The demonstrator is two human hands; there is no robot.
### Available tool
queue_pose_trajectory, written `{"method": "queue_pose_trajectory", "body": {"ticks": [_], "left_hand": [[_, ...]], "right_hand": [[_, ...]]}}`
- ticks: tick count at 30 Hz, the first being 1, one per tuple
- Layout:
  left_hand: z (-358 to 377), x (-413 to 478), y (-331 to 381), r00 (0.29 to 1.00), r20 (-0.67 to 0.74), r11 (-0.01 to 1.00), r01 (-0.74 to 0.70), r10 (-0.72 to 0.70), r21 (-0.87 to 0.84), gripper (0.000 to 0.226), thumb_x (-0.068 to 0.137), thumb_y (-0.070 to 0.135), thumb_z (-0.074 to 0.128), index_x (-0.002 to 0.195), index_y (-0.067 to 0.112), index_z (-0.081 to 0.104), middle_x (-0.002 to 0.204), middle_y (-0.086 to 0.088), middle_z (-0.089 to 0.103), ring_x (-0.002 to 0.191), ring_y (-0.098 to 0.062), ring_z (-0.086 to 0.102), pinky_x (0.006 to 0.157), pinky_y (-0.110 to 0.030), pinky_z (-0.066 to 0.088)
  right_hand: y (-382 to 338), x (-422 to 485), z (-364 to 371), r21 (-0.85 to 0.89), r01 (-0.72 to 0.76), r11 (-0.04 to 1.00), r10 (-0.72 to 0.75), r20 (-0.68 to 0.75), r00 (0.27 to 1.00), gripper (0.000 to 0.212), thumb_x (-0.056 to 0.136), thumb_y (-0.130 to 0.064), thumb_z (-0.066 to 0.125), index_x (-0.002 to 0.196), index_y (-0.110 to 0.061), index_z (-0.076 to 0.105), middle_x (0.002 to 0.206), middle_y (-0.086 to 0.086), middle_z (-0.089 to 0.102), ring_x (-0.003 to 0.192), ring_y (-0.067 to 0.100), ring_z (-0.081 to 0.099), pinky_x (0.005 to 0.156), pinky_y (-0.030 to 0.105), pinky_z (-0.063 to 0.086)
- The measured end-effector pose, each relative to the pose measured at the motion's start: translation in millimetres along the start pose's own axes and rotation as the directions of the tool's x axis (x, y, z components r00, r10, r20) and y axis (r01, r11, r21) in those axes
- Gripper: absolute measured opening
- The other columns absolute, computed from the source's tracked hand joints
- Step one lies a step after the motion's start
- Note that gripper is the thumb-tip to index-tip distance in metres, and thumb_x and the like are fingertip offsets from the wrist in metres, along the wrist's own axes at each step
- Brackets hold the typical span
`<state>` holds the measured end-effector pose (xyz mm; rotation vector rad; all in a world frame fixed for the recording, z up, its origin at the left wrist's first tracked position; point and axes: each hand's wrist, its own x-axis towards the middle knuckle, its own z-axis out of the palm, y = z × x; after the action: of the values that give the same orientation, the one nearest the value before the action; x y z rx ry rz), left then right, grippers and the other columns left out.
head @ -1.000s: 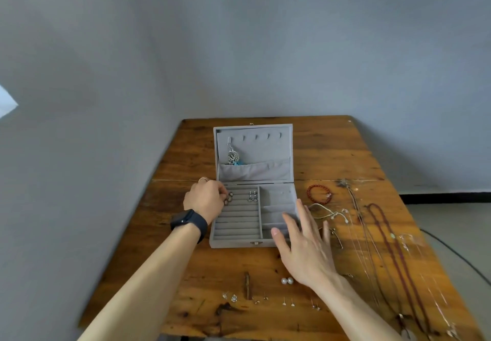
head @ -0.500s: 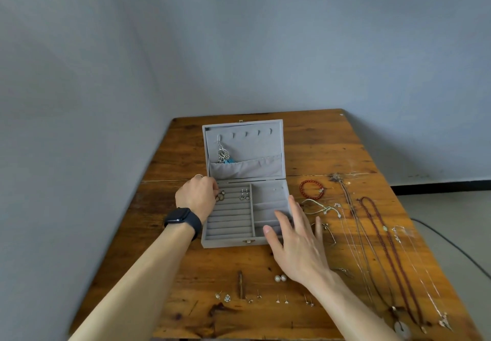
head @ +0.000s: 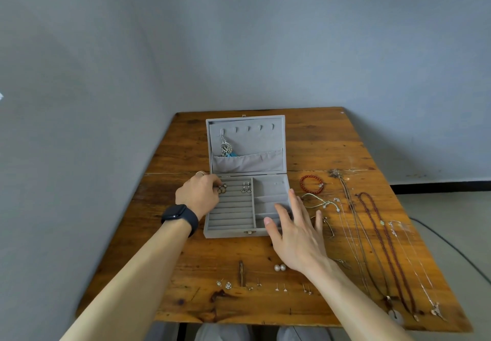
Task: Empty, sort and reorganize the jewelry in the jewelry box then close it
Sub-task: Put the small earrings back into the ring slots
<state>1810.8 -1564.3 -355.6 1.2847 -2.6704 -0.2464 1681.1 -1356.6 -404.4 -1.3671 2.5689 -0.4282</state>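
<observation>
A grey velvet jewelry box (head: 230, 231) lies open mid-table, its lid (head: 245, 138) standing up with a silver and blue tassel earring (head: 227, 150) on the left hook. My left hand (head: 199, 194) rests at the box's upper left corner, fingertips pinched on a dark earring pair (head: 221, 188) in the top ring slot. A silver earring pair (head: 246, 188) sits in the same rows. My right hand (head: 297, 231) hovers open, fingers spread, over the box's right front corner.
The wooden table (head: 329, 144) holds a red bead bracelet (head: 310, 183), a white cord bracelet (head: 320, 202), several long necklaces (head: 382, 237) at the right, two pearls (head: 280, 267) and a row of small stud earrings (head: 265, 285) along the front. A cable (head: 451, 247) runs on the floor.
Both hands stay nearly in place; my left fingers keep working the dark earrings into the top slot. The camera view shifted slightly.
</observation>
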Motion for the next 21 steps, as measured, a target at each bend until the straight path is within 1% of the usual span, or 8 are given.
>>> {"method": "queue_pose_trajectory", "body": {"ticks": [7,10,12,15,16,18,19,21], "left_hand": [[-8.4,-10.3,-5.8,1.0,0.016,0.997,-0.011,0.012,-0.075,0.025,0.097,0.028,0.054,0.119,0.033,0.065,0.118,-0.002,0.062,0.092,-0.023,0.064,0.069,-0.035,0.056],[-15.8,-29.1,-8.2,0.999,-0.044,0.992,-0.011,0.006,-0.126,0.026,0.098,0.029,0.052,0.12,0.033,0.064,0.12,0.0,0.063,0.091,-0.02,0.064,0.066,-0.033,0.055],[-18.8,-50.5,-9.4,0.995,-0.096,0.986,-0.035,0.02,-0.16,0.026,0.098,0.027,0.054,0.121,0.031,0.065,0.121,0.002,0.063,0.094,-0.018,0.064,0.063,-0.03,0.053],[-17.2,-91.4,-13.7,0.988,-0.147,0.975,-0.069,0.038,-0.21,0.026,0.097,0.026,0.058,0.122,0.03,0.065,0.123,0.004,0.063,0.104,-0.014,0.061,0.067,-0.029,0.055],[-15.7,-105.9,-15.3,0.987,-0.158,0.971,-0.068,0.032,-0.227,0.026,0.097,0.026,0.058,0.122,0.031,0.065,0.123,0.006,0.063,0.107,-0.012,0.06,0.07,-0.028,0.056],[-10.3,-133.5,-19.4,0.989,-0.147,0.961,-0.056,0.016,-0.27,0.027,0.097,0.028,0.058,0.122,0.032,0.065,0.125,0.011,0.061,0.112,-0.008,0.057,0.079,-0.025,0.054],[-6.7,-146.3,-21.5,0.993,-0.119,0.954,-0.044,0.008,-0.297,0.027,0.097,0.029,0.058,0.122,0.034,0.064,0.125,0.014,0.06,0.114,-0.006,0.054,0.083,-0.024,0.052],[1.1,-168.6,-25.4,0.999,-0.053,0.94,-0.029,0.012,-0.339,0.027,0.096,0.03,0.058,0.121,0.037,0.064,0.125,0.017,0.058,0.117,-0.003,0.05,0.09,-0.021,0.046]], "right_hand": [[-1.4,-1.4,-5.4,-0.007,-0.004,1.0,0.004,0.04,0.999,0.065,0.098,-0.064,0.014,0.154,-0.032,0.026,0.164,-0.002,-0.022,0.152,0.018,-0.01,0.118,0.058,-0.008],[-1.9,-2.1,-7.9,0.002,-0.006,1.0,0.005,0.053,0.999,0.064,0.099,-0.064,0.014,0.154,-0.033,0.026,0.164,-0.003,-0.02,0.152,0.017,-0.01,0.118,0.058,-0.008],[-1.1,-2.9,-8.7,0.015,-0.002,1.0,0.002,0.036,0.999,0.063,0.099,-0.064,0.017,0.153,-0.034,0.028,0.165,-0.003,-0.015,0.152,0.016,-0.01,0.118,0.056,-0.007],[-2.1,-11.3,-7.0,0.063,0.062,0.996,-0.054,-0.125,0.991,0.054,0.1,-0.057,0.035,0.148,-0.032,0.041,0.166,-0.002,0.01,0.152,0.013,-0.002,0.121,0.05,0.001],[-4.0,-17.7,-6.1,0.09,0.1,0.991,-0.081,-0.196,0.977,0.05,0.099,-0.052,0.043,0.144,-0.03,0.048,0.163,-0.002,0.02,0.152,0.013,0.005,0.121,0.048,0.005],[-10.9,-34.2,-2.2,0.124,0.192,0.974,-0.143,-0.323,0.936,0.043,0.096,-0.043,0.057,0.135,-0.026,0.059,0.154,0.0,0.043,0.148,0.016,0.025,0.12,0.045,0.02],[-15.1,-43.5,1.2,0.124,0.227,0.966,-0.169,-0.361,0.917,0.04,0.093,-0.041,0.061,0.13,-0.026,0.063,0.147,-0.001,0.051,0.144,0.017,0.034,0.117,0.043,0.028],[-25.9,-62.4,8.3,0.117,0.263,0.957,-0.204,-0.368,0.907,0.035,0.091,-0.041,0.064,0.124,-0.029,0.066,0.134,-0.007,0.06,0.132,0.013,0.044,0.11,0.04,0.04]]}}
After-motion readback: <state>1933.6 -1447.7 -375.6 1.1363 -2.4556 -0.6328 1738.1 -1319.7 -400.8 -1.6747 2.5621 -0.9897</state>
